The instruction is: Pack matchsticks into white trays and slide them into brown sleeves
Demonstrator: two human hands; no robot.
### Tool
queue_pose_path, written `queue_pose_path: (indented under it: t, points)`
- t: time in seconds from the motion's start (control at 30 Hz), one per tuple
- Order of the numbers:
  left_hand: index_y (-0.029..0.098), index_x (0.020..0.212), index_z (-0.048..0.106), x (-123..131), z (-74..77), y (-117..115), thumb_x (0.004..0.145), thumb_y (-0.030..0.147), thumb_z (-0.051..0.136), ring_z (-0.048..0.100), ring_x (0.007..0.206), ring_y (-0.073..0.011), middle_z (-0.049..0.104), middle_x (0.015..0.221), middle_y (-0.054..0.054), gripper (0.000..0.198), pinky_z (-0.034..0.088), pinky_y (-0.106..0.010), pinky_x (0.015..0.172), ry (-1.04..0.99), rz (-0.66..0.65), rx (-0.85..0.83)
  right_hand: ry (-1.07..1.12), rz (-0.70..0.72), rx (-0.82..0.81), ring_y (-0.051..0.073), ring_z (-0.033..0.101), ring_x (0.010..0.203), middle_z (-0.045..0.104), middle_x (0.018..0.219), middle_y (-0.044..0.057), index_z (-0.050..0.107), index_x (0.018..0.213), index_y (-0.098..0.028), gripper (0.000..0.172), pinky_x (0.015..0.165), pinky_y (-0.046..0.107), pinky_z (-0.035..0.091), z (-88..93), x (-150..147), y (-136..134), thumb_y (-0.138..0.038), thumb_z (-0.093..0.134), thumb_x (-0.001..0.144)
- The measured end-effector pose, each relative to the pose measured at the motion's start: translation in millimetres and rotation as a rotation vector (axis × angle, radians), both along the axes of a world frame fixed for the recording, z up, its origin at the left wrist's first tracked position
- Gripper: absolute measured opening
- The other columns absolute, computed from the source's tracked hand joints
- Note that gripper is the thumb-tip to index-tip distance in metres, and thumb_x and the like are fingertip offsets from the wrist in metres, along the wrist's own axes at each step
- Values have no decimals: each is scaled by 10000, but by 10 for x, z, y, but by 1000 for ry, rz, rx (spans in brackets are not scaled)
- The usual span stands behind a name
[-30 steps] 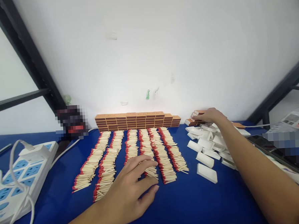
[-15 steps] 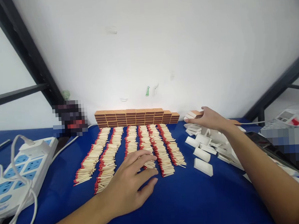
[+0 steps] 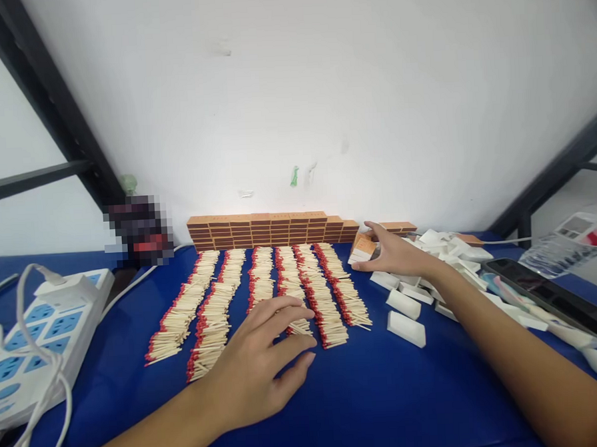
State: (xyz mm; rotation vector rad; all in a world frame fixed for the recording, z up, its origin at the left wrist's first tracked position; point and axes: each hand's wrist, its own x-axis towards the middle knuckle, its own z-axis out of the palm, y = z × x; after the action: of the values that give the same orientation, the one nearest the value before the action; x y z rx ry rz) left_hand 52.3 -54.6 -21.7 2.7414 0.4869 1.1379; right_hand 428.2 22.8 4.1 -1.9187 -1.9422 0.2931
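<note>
My left hand (image 3: 263, 362) rests palm down near the front of the rows of matches (image 3: 213, 315), fingers spread and holding nothing. It hides part of the middle rows. The matches have red heads and lie in several long strips on the blue table. My right hand (image 3: 400, 253) grips orange matchboxes (image 3: 364, 245) with white ends between thumb and fingers; their exact number is hidden. They are just right of a stacked wall of matchboxes (image 3: 263, 230). Below and right of this hand lies a heap of white matchbox trays (image 3: 405, 304).
More orange matchboxes (image 3: 401, 227) lie against the wall behind my right hand. A white power strip (image 3: 78, 328) with loose cables stands at the left. On the right are a black phone (image 3: 552, 293) and a clear plastic package (image 3: 569, 239).
My right hand has moved left with the matchboxes, away from the back of the tray heap toward the stacked wall's right end. My left hand has stayed nearly still.
</note>
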Motion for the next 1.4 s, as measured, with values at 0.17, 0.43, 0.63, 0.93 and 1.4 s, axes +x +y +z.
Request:
queue_pose_path:
  t: [0.17, 0.43, 0.63, 0.93, 1.4]
  points:
    - [208, 1116, 707, 11, 5, 3, 961, 119, 667, 582, 1311, -268, 697, 1280, -95, 183, 547, -453, 1099, 5, -4, 0, -11, 101, -61, 430, 617, 1313, 607, 1468, 248, 141, 1689, -130, 1337, 1087, 533, 512, -118, 131, 56, -739, 804, 700]
    - [219, 1150, 708, 5, 3, 23, 946, 107, 673, 602, 1304, -278, 706, 1267, -105, 236, 554, -475, 1097, -6, 5, 13, -69, 65, 39, 390, 625, 1277, 655, 1404, 138, 623, 1302, -264, 754, 1040, 506, 532, 20, 167, -70, -740, 764, 734]
    - [226, 1144, 703, 0, 37, 85, 932, 86, 673, 636, 1232, -262, 729, 1208, -88, 256, 554, -473, 1074, -61, 69, 53, -157, 65, 210, 363, 669, 1091, 729, 1100, 119, 659, 926, -236, 484, 970, 496, 516, 106, -5, -90, -694, 721, 781]
    - [186, 1308, 625, 21, 51, 104, 890, 320, 802, 674, 990, -260, 743, 1055, -89, 474, 582, -427, 886, -109, 338, 78, 263, 188, 206, 201, 569, 641, 625, 730, 3, 631, 944, -265, 515, 570, 349, 434, 101, -1328, -682, -696, 826, 740]
    - [197, 1218, 709, 28, 39, 103, 922, 247, 755, 734, 909, -210, 793, 1039, -58, 303, 601, -370, 832, -195, 344, -4, 739, 274, 28, 175, 598, 702, 663, 829, -5, 595, 949, -264, 413, 562, 306, 457, -32, -1594, -870, -582, 828, 828]
